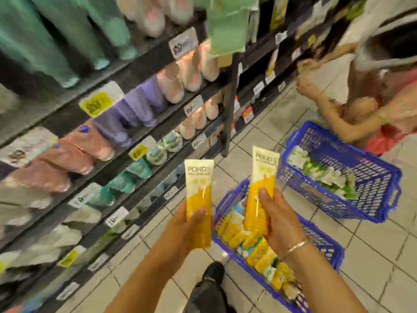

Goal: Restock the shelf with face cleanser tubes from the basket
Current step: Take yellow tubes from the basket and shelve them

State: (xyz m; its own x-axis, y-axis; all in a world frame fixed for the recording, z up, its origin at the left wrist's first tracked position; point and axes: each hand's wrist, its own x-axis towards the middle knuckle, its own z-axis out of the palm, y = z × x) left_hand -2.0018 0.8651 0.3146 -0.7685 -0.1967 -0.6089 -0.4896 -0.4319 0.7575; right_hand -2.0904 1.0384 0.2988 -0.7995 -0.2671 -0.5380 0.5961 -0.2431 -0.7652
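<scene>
My left hand (180, 231) grips a white-and-yellow cleanser tube (198, 188), held upright with the white end up. A second, matching tube (261, 175) stands upright in my right hand (279, 224), which wears a bracelet. Both tubes hang above the floor between the shelf (126, 141) on the left and a blue basket (325, 247) below my right hand. That basket holds several yellow and white tubes. The shelf rows carry pink, purple, green and white tubes, blurred by motion.
A second blue basket (372, 177) with white and green packs sits on the tiled floor further right. Another person (365, 109) crouches behind it, arms reaching toward the shelf. My black shoe (214, 272) is on the floor beside the near basket. Price tags line the shelf edges.
</scene>
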